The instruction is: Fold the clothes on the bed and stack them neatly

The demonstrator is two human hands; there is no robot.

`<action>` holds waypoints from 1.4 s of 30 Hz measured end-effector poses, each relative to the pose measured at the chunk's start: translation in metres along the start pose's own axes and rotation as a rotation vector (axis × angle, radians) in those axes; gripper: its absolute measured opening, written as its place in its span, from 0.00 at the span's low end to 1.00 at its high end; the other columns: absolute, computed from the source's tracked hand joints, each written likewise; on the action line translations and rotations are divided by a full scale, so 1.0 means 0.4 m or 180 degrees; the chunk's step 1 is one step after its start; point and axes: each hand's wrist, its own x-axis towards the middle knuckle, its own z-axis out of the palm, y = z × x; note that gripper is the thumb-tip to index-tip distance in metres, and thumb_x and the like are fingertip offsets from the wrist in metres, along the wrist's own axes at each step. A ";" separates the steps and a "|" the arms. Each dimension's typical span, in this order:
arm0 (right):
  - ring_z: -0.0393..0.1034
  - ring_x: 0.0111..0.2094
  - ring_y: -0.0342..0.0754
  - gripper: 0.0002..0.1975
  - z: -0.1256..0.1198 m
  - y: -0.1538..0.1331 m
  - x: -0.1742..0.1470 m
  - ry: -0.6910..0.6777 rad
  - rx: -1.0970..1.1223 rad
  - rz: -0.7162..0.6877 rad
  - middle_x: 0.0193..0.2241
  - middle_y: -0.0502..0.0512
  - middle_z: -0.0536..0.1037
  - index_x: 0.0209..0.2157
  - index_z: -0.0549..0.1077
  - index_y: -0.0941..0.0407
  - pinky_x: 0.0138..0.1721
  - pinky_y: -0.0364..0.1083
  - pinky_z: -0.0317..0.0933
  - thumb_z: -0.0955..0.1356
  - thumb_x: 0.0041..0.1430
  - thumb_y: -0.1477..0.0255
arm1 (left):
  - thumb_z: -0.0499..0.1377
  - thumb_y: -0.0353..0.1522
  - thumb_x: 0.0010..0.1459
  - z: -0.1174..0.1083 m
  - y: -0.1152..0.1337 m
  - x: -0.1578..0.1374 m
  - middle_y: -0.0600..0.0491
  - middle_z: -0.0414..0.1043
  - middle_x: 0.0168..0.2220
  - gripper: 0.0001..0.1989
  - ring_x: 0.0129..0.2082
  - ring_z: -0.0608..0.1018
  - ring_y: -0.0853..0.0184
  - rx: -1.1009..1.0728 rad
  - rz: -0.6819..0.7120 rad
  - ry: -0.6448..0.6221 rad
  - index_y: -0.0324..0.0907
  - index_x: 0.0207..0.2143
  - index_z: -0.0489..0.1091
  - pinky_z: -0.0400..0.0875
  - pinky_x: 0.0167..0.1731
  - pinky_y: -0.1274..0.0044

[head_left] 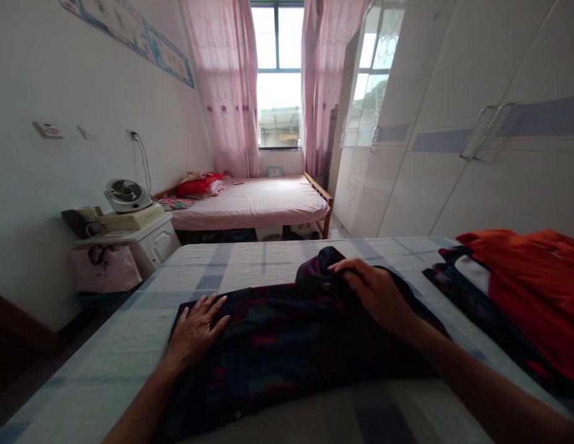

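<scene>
Under the splayed left grip (197, 324), a dark garment (278, 345), its bunched fold (315, 270) in the pinching right grip (374, 290)

Home bdrm w/ bed (268, 200), wardrobe (453, 105)

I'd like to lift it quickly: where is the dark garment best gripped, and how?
Probably the dark garment is best pinched from above by the bunched fold at its far edge, where the right hand grips: that fold stands raised, while the rest lies fairly flat, the left hand resting on its left end.
</scene>
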 end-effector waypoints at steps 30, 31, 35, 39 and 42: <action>0.66 0.43 0.53 0.12 -0.037 0.470 0.060 -0.0971 -0.2312 0.0853 0.39 0.61 0.75 0.35 0.73 0.58 0.43 0.51 0.56 0.60 0.61 0.69 | 0.44 0.44 0.63 0.039 0.250 0.098 0.50 0.57 0.62 0.24 0.62 0.59 0.58 -0.0378 0.0980 -0.0027 0.48 0.58 0.61 0.54 0.59 0.60; 0.66 0.44 0.54 0.11 -0.033 0.470 0.059 -0.0889 -0.2347 0.0928 0.39 0.61 0.75 0.36 0.73 0.58 0.43 0.52 0.56 0.60 0.60 0.70 | 0.44 0.44 0.63 0.045 0.249 0.099 0.50 0.57 0.62 0.24 0.62 0.58 0.58 -0.0361 0.0971 -0.0022 0.48 0.58 0.61 0.54 0.59 0.60; 0.62 0.50 0.56 0.13 -0.032 0.439 0.056 -0.0455 -0.2390 0.0951 0.46 0.63 0.73 0.41 0.72 0.57 0.48 0.54 0.54 0.59 0.59 0.74 | 0.45 0.42 0.62 0.019 0.256 0.096 0.50 0.60 0.61 0.23 0.61 0.62 0.59 -0.0816 0.0832 -0.0002 0.47 0.56 0.65 0.55 0.59 0.61; 0.67 0.46 0.48 0.20 -0.056 0.401 0.035 -0.0923 -0.1554 0.0815 0.43 0.55 0.76 0.43 0.73 0.55 0.47 0.45 0.57 0.58 0.53 0.81 | 0.46 0.31 0.59 -0.082 0.288 0.058 0.52 0.56 0.63 0.24 0.61 0.61 0.61 -0.1825 0.1180 -0.0168 0.46 0.57 0.62 0.56 0.60 0.65; 0.69 0.44 0.47 0.24 -0.092 0.385 -0.002 -0.1408 -0.1131 0.0866 0.42 0.52 0.77 0.41 0.75 0.54 0.48 0.43 0.59 0.58 0.45 0.83 | 0.51 0.26 0.52 -0.146 0.323 0.023 0.56 0.45 0.66 0.31 0.64 0.55 0.59 -0.2117 0.1767 -0.0962 0.50 0.59 0.58 0.59 0.58 0.67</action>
